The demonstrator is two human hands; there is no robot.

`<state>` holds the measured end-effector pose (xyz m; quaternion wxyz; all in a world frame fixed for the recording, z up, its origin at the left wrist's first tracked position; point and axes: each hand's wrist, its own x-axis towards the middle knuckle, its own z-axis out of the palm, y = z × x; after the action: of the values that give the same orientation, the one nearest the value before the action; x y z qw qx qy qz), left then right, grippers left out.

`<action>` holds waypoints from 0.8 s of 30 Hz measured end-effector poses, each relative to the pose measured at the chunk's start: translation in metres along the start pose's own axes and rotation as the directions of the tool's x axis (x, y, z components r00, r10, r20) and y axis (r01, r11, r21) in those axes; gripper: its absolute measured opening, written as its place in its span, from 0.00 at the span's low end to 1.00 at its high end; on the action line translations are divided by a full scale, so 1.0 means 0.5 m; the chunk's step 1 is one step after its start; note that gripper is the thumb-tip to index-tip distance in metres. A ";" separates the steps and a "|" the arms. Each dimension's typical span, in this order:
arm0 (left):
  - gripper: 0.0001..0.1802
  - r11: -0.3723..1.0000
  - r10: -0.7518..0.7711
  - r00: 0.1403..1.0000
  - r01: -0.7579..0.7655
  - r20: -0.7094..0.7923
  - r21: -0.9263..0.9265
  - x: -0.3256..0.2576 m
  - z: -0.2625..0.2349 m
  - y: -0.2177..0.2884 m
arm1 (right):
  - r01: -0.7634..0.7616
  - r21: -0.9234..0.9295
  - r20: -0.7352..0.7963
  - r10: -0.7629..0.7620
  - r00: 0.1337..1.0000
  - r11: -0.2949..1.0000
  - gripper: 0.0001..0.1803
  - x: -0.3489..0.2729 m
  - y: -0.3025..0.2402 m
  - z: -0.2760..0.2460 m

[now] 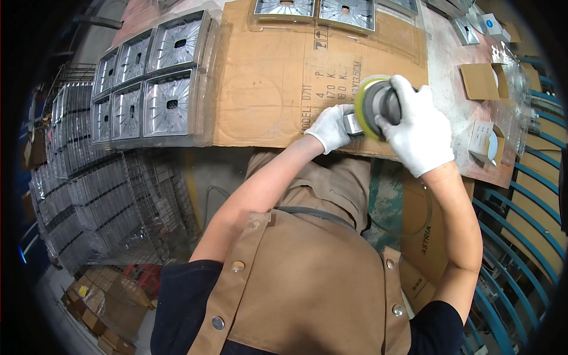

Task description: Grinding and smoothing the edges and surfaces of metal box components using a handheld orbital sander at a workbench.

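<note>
In a white glove, my right hand point(421, 127) is wrapped round the dark body of a round power sander point(381, 106) with a yellow-green pad edge. The sander is tilted, its pad toward the left. My left hand point(330, 127), gloved too, grips a small grey metal part point(353, 124) close against the pad's lower left side. Most of that part is hidden by the glove and the sander, so I cannot tell its full shape. Both hands are over the near edge of a flattened cardboard sheet point(260, 89).
At left, clear trays hold several square grey metal housings point(171, 106); similar housings point(346, 13) lie at the far edge. Small open cardboard boxes point(482, 81) with round discs stand on the right. Stacked trays point(89, 195) fill the lower left. Blue curved bars point(509, 219) run along the right.
</note>
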<state>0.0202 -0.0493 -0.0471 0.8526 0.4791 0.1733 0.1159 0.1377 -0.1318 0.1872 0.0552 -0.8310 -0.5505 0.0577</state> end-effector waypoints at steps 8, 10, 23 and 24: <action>0.22 0.745 0.157 0.986 -0.087 -0.047 0.661 -0.029 0.025 0.078 | -0.289 -0.071 -0.071 0.284 0.956 0.955 0.38 0.006 0.149 -0.013; 0.21 0.765 0.140 0.989 -0.082 -0.041 0.639 -0.030 0.025 0.073 | -0.192 -0.042 -0.091 0.187 0.978 0.981 0.39 -0.019 0.127 -0.005; 0.09 0.901 0.186 0.981 -0.149 -0.055 0.407 -0.004 -0.003 -0.010 | 0.068 -0.137 -0.094 -0.081 0.992 0.988 0.30 -0.037 0.035 -0.025; 0.09 0.906 0.180 0.983 -0.148 -0.044 0.397 -0.004 0.007 0.002 | -0.017 -0.075 0.034 0.020 0.999 0.997 0.30 -0.058 0.011 -0.031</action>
<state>0.0200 -0.0521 -0.0440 0.7190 0.6480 0.1860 0.1690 0.1340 -0.1609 0.2027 0.0141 -0.8365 -0.5453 0.0519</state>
